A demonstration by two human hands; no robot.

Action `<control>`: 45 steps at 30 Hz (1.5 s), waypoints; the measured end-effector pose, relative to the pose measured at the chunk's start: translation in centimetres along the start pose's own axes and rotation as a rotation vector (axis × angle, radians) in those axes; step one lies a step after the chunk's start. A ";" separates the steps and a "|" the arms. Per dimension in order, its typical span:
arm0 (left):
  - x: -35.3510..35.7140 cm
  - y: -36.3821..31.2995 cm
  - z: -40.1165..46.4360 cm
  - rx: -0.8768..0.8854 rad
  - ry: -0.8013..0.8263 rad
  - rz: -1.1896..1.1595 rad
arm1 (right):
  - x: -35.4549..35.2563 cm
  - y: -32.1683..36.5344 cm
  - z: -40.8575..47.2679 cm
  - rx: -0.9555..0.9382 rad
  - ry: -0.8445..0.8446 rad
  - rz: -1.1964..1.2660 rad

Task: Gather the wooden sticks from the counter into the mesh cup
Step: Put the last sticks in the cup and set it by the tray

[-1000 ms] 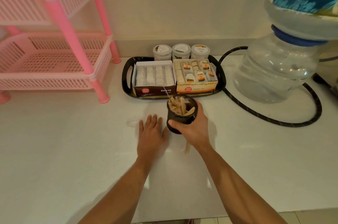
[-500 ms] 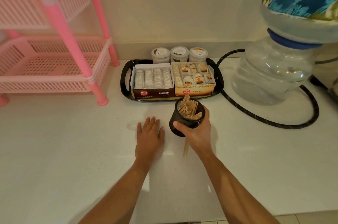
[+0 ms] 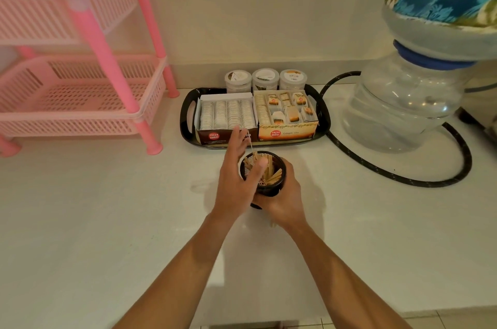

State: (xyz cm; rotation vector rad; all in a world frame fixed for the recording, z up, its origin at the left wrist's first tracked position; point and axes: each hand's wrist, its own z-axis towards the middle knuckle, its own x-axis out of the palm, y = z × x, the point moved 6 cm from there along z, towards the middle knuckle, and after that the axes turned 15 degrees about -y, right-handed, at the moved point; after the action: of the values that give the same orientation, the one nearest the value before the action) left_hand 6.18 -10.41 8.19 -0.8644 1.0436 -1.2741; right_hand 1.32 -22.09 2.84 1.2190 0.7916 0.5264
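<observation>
My right hand (image 3: 285, 203) grips a black mesh cup (image 3: 277, 184) from its near side and holds it tilted toward me on the white counter. Several wooden sticks (image 3: 271, 167) stand inside the cup. My left hand (image 3: 233, 183) hovers at the cup's left rim with its fingers straight and pointing away, and its thumb lies over the sticks in the opening. The tip of one more wooden stick (image 3: 273, 224) shows on the counter just under my right wrist.
Right behind the cup is a black tray (image 3: 185, 119) with two open tea boxes (image 3: 228, 116) and three small jars (image 3: 265, 78). A pink plastic rack (image 3: 80, 92) fills the left. A water bottle (image 3: 403, 102) and a black hose (image 3: 403, 180) are at the right.
My left hand has lifted off the counter and moved right and forward onto the cup's rim. My right hand still holds the cup, now tilted toward me.
</observation>
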 end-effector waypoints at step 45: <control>-0.5 0.9 -1.1 0.208 0.181 0.624 | 1.4 -0.1 -1.4 -0.083 0.058 -0.026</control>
State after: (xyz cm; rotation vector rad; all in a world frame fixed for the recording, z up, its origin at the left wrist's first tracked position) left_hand 5.40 -9.80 7.04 -0.2286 1.1784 -0.9101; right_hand 1.10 -20.25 2.24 1.1195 0.8255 0.5705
